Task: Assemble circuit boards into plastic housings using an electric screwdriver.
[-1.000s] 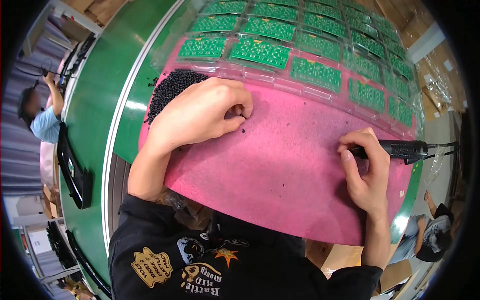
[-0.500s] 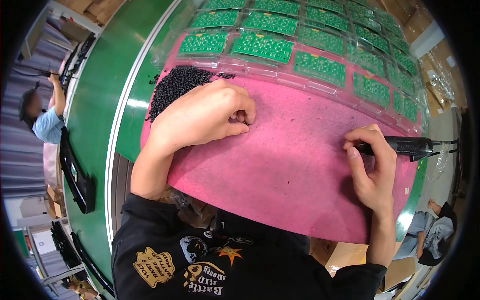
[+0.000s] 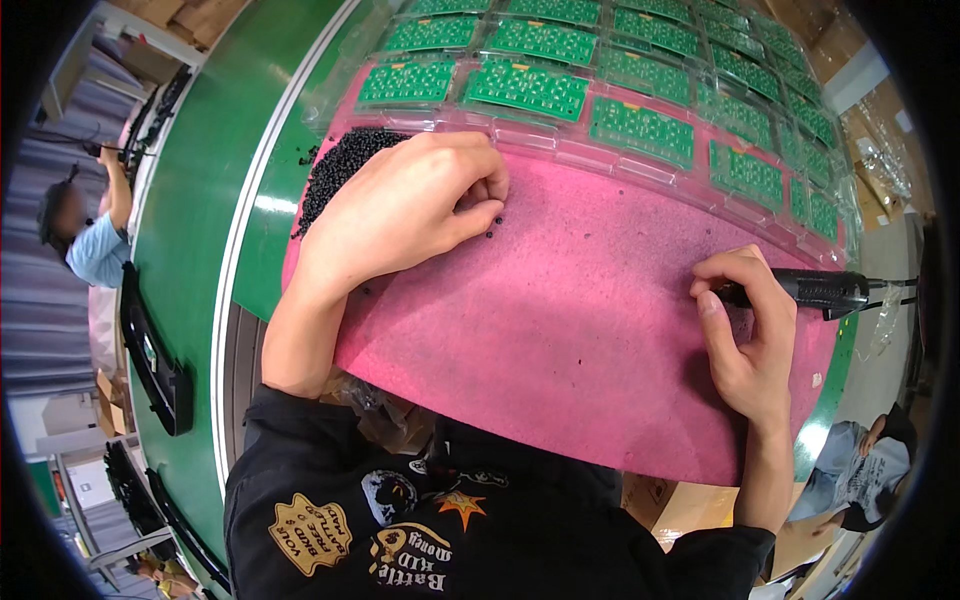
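My left hand [image 3: 410, 200] is over the pink mat [image 3: 500, 370], beside a heap of small black pieces [image 3: 345, 170]. Its fingers are curled in against the thumb, and whatever they pinch is hidden. Two loose black bits [image 3: 492, 229] lie on the mat just below the thumb tip. On the right, my right hand [image 3: 748, 325] wraps round a black corded handheld tool [image 3: 820, 289], which looks like an electric screwdriver. The tool lies sideways, its front end covered by my fingers and its cords running off to the right.
Clear plastic trays [image 3: 560, 135] holding several green circuit boards [image 3: 526, 90] cover the far side of the mat. A green bench with a white rail [image 3: 262, 160] runs along the left, bearing a long black part [image 3: 150, 350]. One person [image 3: 85, 230] is at far left, another [image 3: 865, 465] at lower right.
My left hand has shifted slightly away from me, and two black bits now show on the mat by its thumb. My right hand and the tool have hardly moved.
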Motion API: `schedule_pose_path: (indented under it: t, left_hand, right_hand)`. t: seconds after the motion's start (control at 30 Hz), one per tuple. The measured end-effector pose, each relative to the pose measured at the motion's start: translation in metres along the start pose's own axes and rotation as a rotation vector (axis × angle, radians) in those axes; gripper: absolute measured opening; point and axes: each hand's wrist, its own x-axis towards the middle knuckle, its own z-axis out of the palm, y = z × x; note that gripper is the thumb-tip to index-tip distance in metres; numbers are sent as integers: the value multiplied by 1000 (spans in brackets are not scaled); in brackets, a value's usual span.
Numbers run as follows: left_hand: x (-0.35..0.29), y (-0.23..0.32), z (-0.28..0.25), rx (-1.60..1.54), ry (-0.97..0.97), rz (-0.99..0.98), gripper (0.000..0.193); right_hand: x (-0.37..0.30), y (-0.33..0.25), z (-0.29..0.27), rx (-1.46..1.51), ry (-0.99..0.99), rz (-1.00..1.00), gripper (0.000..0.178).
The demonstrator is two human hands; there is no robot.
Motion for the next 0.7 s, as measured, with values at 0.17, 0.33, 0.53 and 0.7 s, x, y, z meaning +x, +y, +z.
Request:
schedule_pose_path:
  t: [0.17,0.33,0.53,0.7]
  left_hand:
    - [-4,-1,1,-30,-57,48,12]
    - [-1,-1,-2,-19,-85,56,12]
    - [0,0,-6,-12,-13,-2,12]
    - [1,0,-7,-48,-92,-31,11]
  right_hand:
    - [-1,-5,-1,-10,0,-6,18]
    - [3,-6,-2,-2,-3,-3,17]
    - [5,-8,-2,2,-3,15,16]
    - [4,-7,-2,-7,-9,6,16]
